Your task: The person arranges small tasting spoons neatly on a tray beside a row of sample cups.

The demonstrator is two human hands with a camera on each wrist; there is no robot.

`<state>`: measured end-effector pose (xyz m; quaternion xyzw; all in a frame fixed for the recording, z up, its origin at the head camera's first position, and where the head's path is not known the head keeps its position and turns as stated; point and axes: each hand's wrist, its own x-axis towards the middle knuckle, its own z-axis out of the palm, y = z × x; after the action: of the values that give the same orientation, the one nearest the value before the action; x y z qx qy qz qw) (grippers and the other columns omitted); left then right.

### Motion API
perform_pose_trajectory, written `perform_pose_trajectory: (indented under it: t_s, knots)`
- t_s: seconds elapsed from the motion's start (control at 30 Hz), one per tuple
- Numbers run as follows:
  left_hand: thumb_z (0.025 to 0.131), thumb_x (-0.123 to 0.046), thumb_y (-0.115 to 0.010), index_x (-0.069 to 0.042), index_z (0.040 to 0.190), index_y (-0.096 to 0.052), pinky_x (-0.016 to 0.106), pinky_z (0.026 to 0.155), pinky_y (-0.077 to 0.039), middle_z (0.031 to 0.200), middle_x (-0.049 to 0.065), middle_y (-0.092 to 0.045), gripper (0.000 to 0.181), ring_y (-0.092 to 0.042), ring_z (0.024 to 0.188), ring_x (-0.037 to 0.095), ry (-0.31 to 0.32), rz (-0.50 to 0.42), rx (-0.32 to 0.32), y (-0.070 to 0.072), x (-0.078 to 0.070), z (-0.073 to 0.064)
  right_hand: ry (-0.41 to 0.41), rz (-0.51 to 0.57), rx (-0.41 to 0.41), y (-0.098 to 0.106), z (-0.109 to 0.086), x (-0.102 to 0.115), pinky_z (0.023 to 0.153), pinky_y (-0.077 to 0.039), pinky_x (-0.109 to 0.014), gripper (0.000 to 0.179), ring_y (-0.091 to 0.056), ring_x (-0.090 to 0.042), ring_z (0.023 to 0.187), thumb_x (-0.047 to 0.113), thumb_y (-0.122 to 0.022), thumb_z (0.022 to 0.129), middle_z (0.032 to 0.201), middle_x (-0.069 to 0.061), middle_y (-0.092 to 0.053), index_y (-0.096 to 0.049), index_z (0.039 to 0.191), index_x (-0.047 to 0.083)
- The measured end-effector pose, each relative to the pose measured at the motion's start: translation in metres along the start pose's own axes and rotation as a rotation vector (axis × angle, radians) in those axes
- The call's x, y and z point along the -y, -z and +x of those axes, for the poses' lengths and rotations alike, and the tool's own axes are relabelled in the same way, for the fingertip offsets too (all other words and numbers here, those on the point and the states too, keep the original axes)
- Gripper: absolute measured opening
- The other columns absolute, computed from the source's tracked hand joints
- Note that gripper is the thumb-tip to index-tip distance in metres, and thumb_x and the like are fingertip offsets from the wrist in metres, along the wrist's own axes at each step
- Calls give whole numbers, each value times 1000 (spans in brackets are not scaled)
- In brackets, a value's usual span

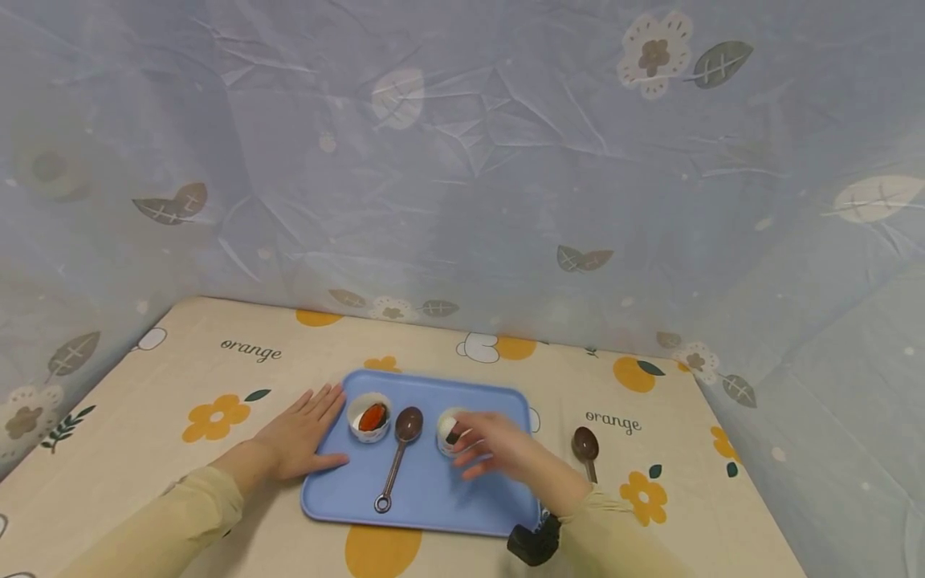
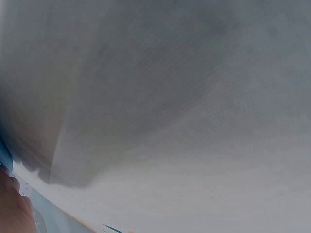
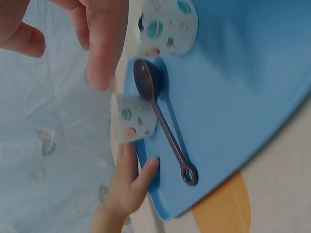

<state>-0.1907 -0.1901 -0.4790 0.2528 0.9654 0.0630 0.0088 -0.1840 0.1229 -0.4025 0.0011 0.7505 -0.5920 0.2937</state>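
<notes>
My left hand (image 1: 302, 433) lies with spread, straight fingers over the left rim of a blue tray (image 1: 426, 502). Just inside that rim stands a patterned paper cup (image 1: 356, 422) with an orange-and-black piece (image 1: 372, 417) in it. A brown spoon (image 1: 408, 425) lies on the tray to the right of this cup. My right hand (image 1: 499, 449) hovers over a second patterned cup (image 3: 177, 29), its fingers loosely bent and apart, with nothing visible between them. Part of a white-and-black piece (image 1: 452, 437) shows in that cup beside my fingertips.
Right of the tray, another brown spoon (image 1: 585, 444) lies on the orange-print tablecloth (image 1: 289, 381), its handle partly hidden behind my right forearm. A black device (image 1: 535, 542) sits at my right wrist. A grey-blue curtain (image 1: 462, 201) hangs behind the table.
</notes>
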Motion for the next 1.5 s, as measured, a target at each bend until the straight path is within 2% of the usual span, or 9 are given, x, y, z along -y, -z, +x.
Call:
perform_pose_trajectory:
  t_s: [0.17,0.67,1.03,1.2,1.5]
  knots:
    - [81,-62,-53,9,139,-32,55,113,-20,149,26,-28,94,-26,139,41,-1,-10,0,2,-1,0,2,-26,-7,16,-7,0,64,-57,-29,51,-62,-11,69,35,-42,96,86,-5,-60,-48,119,-10]
    - [82,-60,-54,10,139,-31,56,112,-22,148,27,-28,93,-27,138,43,-18,-27,-5,8,-2,-1,-23,-56,-133,59,-23,-13,69,-58,-33,55,-63,-12,73,39,-45,95,85,-4,-59,-49,122,-9]
    - [82,-61,-52,10,139,-31,56,112,-21,148,28,-29,94,-26,138,43,-13,-21,5,10,-4,-1,-92,-92,-270,90,-28,-31,68,-57,-33,50,-64,-14,72,37,-44,95,90,-9,-65,-54,119,-7]
    - [81,-59,-55,10,139,-32,56,112,-21,148,27,-29,92,-26,138,43,-7,-20,-11,6,-3,-1,-79,-78,-284,103,-34,-34,70,-57,-33,52,-64,-13,71,35,-45,95,85,-6,-63,-50,121,-10]
    - [81,-59,-55,10,139,-32,56,112,-21,148,27,-29,93,-26,138,42,-9,-22,-19,2,-1,-1,-122,-87,-318,123,-42,-44,68,-56,-30,50,-62,-11,68,34,-46,95,80,-3,-63,-50,120,-10]
